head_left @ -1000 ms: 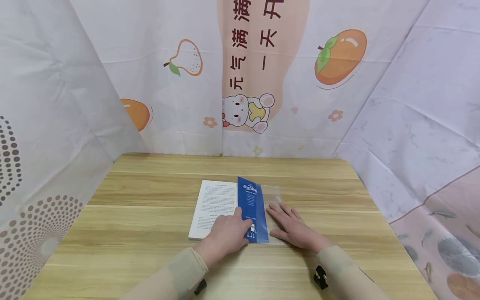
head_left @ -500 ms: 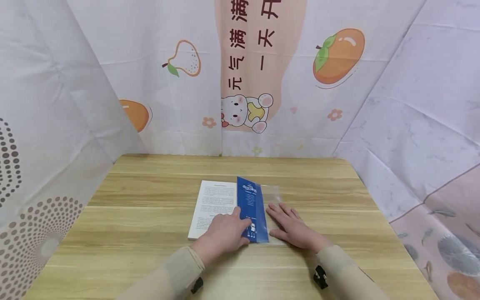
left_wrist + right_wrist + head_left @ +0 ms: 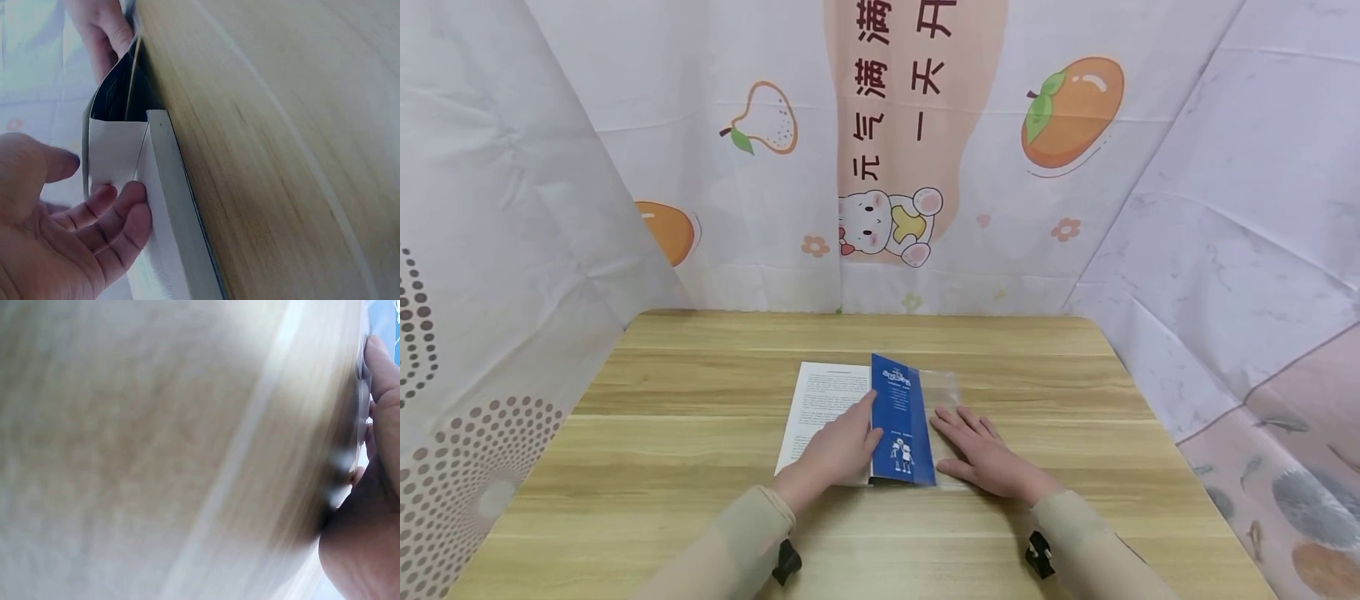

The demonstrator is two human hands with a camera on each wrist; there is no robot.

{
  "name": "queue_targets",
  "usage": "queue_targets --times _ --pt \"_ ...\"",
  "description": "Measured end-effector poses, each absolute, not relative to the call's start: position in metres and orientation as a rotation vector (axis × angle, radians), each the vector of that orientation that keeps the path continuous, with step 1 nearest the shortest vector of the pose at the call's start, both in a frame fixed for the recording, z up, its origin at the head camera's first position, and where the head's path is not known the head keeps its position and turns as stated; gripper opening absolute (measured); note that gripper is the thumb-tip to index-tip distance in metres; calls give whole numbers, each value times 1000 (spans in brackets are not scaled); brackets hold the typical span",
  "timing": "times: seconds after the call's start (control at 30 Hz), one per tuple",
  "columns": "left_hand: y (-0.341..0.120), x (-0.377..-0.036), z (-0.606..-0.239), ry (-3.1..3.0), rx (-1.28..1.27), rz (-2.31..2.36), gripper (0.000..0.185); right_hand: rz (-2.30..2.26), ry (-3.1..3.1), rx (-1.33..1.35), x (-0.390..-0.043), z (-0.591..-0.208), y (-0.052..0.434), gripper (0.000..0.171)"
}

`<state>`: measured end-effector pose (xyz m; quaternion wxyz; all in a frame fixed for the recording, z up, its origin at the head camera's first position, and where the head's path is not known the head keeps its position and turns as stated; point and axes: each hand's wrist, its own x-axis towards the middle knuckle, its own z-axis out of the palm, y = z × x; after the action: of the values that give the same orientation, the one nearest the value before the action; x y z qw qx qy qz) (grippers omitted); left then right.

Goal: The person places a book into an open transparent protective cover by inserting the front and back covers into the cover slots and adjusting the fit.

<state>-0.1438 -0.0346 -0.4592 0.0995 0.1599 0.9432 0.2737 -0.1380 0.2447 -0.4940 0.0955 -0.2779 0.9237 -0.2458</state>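
Observation:
A book with a white printed page [image 3: 827, 404] lies on the wooden table. Its blue flap [image 3: 893, 417] stands partly raised, and a clear plastic cover [image 3: 942, 385] extends to the right of it. At the left edge of the blue flap is my left hand [image 3: 835, 446], over the printed page. In the left wrist view, its fingers [image 3: 128, 219] bend loosely by the white inner side [image 3: 115, 147] of the flap, thumb apart from them. My right hand [image 3: 988, 458] rests with spread fingers on the plastic cover. The right wrist view shows little beyond its thumb side and blurred table.
The wooden table [image 3: 700, 400] runs back to a printed cloth [image 3: 760, 200]. More cloth hangs at the left [image 3: 512, 250] and right [image 3: 1240, 250]. A black wrist device [image 3: 1040, 554] sits under the right cuff, another [image 3: 787, 562] under the left.
My left hand has drawn back leftward off the blue flap, from pressing on it to its left edge, uncovering the printed white figures. The right hand stays in place.

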Motion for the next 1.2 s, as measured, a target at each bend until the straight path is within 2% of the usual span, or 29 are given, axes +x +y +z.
queue_targets --times 0.13,0.33,0.7,1.2 --pt "-38 -153 -461 2702 364 1001 61 -754 2749 -840 -139 -500 246 69" --pt "-42 -158 -463 2650 398 1038 53 -743 2739 -821 -142 -505 247 70" --pt "-50 -164 -469 2572 518 1106 68 -726 2765 -853 -138 -494 243 68" --pt "-54 -168 -468 2503 587 1044 76 -761 2778 -871 -136 -494 244 69"
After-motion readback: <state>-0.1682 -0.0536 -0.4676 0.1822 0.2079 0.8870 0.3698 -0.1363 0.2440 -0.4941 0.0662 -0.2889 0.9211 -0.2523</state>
